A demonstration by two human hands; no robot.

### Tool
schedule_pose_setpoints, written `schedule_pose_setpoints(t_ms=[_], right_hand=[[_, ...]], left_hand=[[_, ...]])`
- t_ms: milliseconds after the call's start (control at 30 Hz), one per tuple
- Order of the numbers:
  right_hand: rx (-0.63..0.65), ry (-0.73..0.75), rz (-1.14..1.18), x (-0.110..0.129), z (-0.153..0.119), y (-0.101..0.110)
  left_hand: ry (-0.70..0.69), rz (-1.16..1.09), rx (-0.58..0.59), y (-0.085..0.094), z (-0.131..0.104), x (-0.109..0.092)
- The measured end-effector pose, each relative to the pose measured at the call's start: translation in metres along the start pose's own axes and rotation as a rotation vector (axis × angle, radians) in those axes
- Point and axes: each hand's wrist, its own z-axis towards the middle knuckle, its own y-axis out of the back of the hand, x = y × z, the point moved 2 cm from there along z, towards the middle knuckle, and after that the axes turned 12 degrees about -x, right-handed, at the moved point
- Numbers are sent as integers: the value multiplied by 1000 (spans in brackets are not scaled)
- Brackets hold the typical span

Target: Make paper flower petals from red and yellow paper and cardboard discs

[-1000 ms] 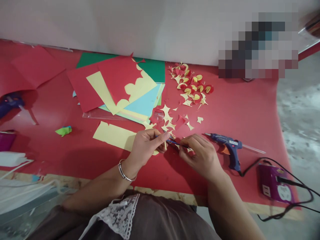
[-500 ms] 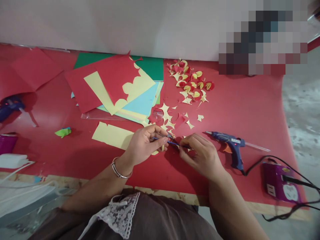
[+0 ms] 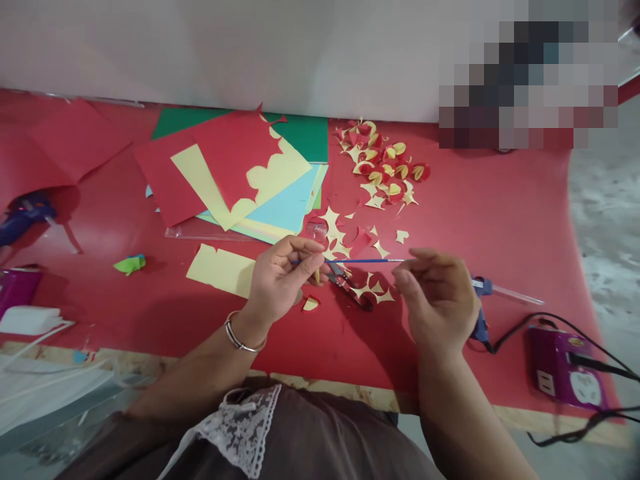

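Note:
My left hand (image 3: 283,277) is closed, its thumb and fingers pinching a thin blue rod (image 3: 357,261) that lies level to the right. A bit of yellow paper (image 3: 317,274) shows beneath the fingertips. The closed fingers of my right hand (image 3: 437,293) are at the rod's far end, where a pale marked stretch meets them; they partly hide that tip. Below the rod, scissors (image 3: 350,290) rest on the red tabletop (image 3: 320,353). A small red-and-yellow paper petal (image 3: 311,304) lies just right of my left hand.
Stacked coloured paper (image 3: 280,213) sits at the back left. Finished red-and-yellow petals (image 3: 393,152) and star-shaped yellow scraps (image 3: 331,227) lie right of it. A glue gun (image 3: 481,327), partly behind my right hand, has a cord near a purple box (image 3: 565,367). Another glue gun (image 3: 25,217) is far left.
My right hand has moved right and turned, fingers now higher. The blue rod has gone from slanted to level and shows more length. Scissors and the small petal have come into plain view.

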Motion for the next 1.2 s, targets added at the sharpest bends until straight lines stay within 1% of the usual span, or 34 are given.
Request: schedule_pose_setpoints(t_ms=[33, 67, 133, 200, 267, 367, 433, 500, 733, 1000, 1200], right_hand=[[-1, -96, 79, -1, -1, -2], [40, -184, 141, -2, -2, -4], [197, -310, 206, 0, -5, -11], [339, -373, 212, 4, -8, -17], [388, -390, 207, 8, -11, -19], [395, -381, 215, 9, -12, -19], [405, -366, 221, 7, -12, -18], [418, -353, 222, 6, -12, -18], [437, -316, 210, 4, -12, -16], [404, -296, 217, 3, -10, -15], [407, -289, 221, 4, -10, -15]], left_hand=[[-5, -7, 0, -2, -2, 0], [-20, -7, 14, -3, -5, 0], [-67, 11, 71, -7, -10, 1], [-104, 45, 132, -10, -14, 2], [-92, 54, 182, -12, -15, 3], [6, 9, 236, -13, -12, 4], [71, -3, 254, -13, -10, 4], [105, -2, 263, -11, -9, 4], [140, -8, 270, -11, -8, 4], [149, -17, 349, -6, -6, 8], [201, -71, 375, -4, -5, 12]])
